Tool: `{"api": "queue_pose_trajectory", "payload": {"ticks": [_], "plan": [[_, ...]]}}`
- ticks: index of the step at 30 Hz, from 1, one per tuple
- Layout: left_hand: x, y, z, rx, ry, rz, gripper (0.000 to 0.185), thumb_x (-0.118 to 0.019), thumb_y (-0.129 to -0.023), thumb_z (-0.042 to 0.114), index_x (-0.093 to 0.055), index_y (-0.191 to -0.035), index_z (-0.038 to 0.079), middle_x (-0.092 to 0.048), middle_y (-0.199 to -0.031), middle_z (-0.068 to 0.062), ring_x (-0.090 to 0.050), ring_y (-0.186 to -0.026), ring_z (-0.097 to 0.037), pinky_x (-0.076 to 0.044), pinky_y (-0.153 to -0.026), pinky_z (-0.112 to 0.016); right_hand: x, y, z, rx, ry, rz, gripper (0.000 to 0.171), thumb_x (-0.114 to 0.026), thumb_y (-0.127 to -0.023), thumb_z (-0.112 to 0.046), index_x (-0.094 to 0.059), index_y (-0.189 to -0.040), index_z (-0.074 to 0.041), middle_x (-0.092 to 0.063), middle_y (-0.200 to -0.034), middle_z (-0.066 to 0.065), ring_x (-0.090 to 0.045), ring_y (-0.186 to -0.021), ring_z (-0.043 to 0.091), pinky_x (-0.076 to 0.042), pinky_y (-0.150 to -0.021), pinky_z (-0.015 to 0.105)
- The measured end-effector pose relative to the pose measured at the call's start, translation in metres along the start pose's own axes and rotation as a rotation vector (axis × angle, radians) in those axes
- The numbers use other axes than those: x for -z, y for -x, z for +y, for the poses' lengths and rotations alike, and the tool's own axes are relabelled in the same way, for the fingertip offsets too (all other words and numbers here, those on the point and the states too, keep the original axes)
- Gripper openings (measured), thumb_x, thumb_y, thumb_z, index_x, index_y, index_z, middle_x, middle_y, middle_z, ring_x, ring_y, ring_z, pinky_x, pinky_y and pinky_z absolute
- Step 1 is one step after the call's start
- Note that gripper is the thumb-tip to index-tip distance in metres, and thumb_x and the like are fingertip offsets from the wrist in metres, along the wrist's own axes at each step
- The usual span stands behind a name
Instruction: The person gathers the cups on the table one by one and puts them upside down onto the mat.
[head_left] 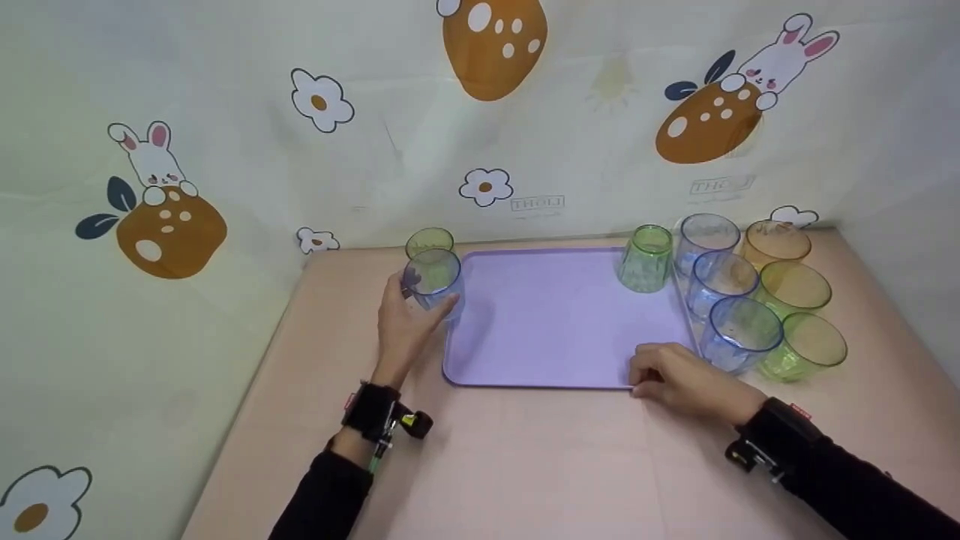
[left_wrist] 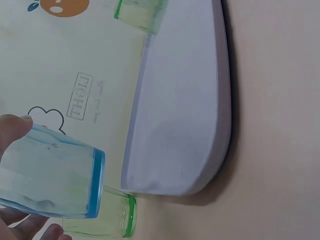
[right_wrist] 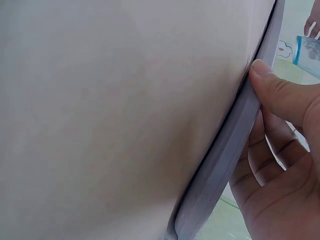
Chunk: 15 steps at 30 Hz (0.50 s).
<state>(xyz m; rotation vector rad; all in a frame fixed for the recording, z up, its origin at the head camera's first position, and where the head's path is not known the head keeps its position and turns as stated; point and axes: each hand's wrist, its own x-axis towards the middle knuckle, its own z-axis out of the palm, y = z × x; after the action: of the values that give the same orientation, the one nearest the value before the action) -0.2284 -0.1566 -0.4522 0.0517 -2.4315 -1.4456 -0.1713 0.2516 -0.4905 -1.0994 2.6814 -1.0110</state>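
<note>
My left hand (head_left: 405, 326) grips an upright blue-tinted glass (head_left: 442, 289) beside the left edge of a purple tray (head_left: 555, 322). Whether that glass touches the table cannot be told. Partly hidden behind it is a green glass (head_left: 427, 238); its base (left_wrist: 129, 217) shows in the left wrist view. Thumb and fingers of my right hand (head_left: 686, 379) pinch the tray's front rim near the right corner; the right wrist view shows the thumb on the rim (right_wrist: 220, 155). An upside-down green glass (head_left: 645, 262) stands at the tray's back right.
Right of the tray, upright glasses crowd together in two rows: blue ones (head_left: 742, 334), green ones (head_left: 814, 349) and an amber one (head_left: 778, 241). A patterned wall covering (head_left: 405, 172) rises right behind the peach-coloured table (head_left: 525, 465).
</note>
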Motion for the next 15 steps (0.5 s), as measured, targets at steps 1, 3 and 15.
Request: {"api": "queue_pose_trajectory", "payload": {"ticks": [1,3,15], "plan": [[-0.001,0.001,0.002,-0.007,0.002,-0.001,0.089,-0.089,-0.078,0.039,-0.044,-0.144,0.002,-0.054,-0.139,-0.016,-0.051,-0.127,-0.03,-0.036,-0.108,-0.049,0.0,0.0,0.0,0.0,0.0,0.0,0.024,-0.079,-0.083,0.003,-0.067,-0.081,-0.018,-0.058,-0.078,-0.009,-0.055,-0.073,0.009,-0.048,-0.065,0.028],[-0.003,0.002,0.005,-0.021,0.006,-0.006,0.089,-0.089,-0.078,0.039,-0.044,-0.145,0.001,-0.054,-0.139,-0.017,-0.051,-0.126,-0.03,-0.036,-0.108,-0.05,0.0,0.0,0.001,-0.002,0.001,0.0,0.024,-0.079,-0.083,0.004,-0.067,-0.081,-0.018,-0.058,-0.079,-0.009,-0.055,-0.074,0.009,-0.048,-0.065,0.028],[-0.014,0.012,0.02,-0.046,0.041,-0.042,0.09,-0.089,-0.078,0.037,-0.043,-0.147,0.001,-0.056,-0.138,-0.019,-0.053,-0.124,-0.033,-0.043,-0.1,-0.05,-0.001,0.0,0.001,-0.015,0.001,-0.005,0.024,-0.079,-0.084,0.003,-0.068,-0.081,-0.018,-0.058,-0.079,-0.009,-0.055,-0.073,0.009,-0.049,-0.064,0.028]]}}
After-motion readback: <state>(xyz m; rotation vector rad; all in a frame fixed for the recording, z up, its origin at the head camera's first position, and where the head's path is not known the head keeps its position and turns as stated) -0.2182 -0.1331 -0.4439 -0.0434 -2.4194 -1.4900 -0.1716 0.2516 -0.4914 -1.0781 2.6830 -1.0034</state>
